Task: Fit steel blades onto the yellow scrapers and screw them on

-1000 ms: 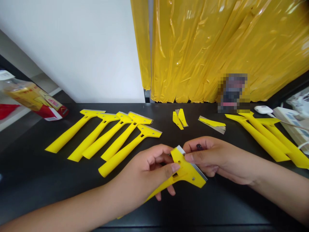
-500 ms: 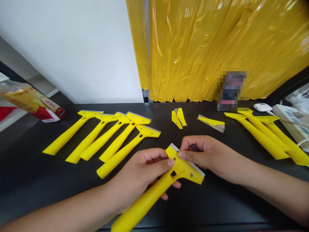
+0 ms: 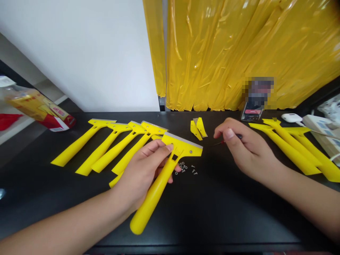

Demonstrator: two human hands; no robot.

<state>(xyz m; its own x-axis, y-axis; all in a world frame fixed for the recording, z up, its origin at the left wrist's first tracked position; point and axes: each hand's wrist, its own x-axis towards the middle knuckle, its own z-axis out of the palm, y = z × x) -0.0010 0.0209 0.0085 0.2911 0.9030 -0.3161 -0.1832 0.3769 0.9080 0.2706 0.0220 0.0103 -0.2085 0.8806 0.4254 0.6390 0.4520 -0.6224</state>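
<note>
My left hand grips a yellow scraper near its head, thumb beside an open hole. The scraper is tilted, with a metal blade along its upper edge and a screw at the head's right side. My right hand is closed round a small screwdriver with a dark handle; its thin shaft points left, apart from the scraper. Small screws and nuts lie on the black table just right of my left fingers. Several more yellow scrapers with blades lie to the left, one partly hidden by my left hand.
Two yellow cover pieces lie at the back middle. Yellow handles are grouped at the right. Beyond them are a white earbud case and a power strip. A phone leans at the back; a drink bottle is at left.
My left hand has moved the scraper up and left. My right hand has come off its head and moved right and up with the screwdriver. The screws and nuts have come into view.
</note>
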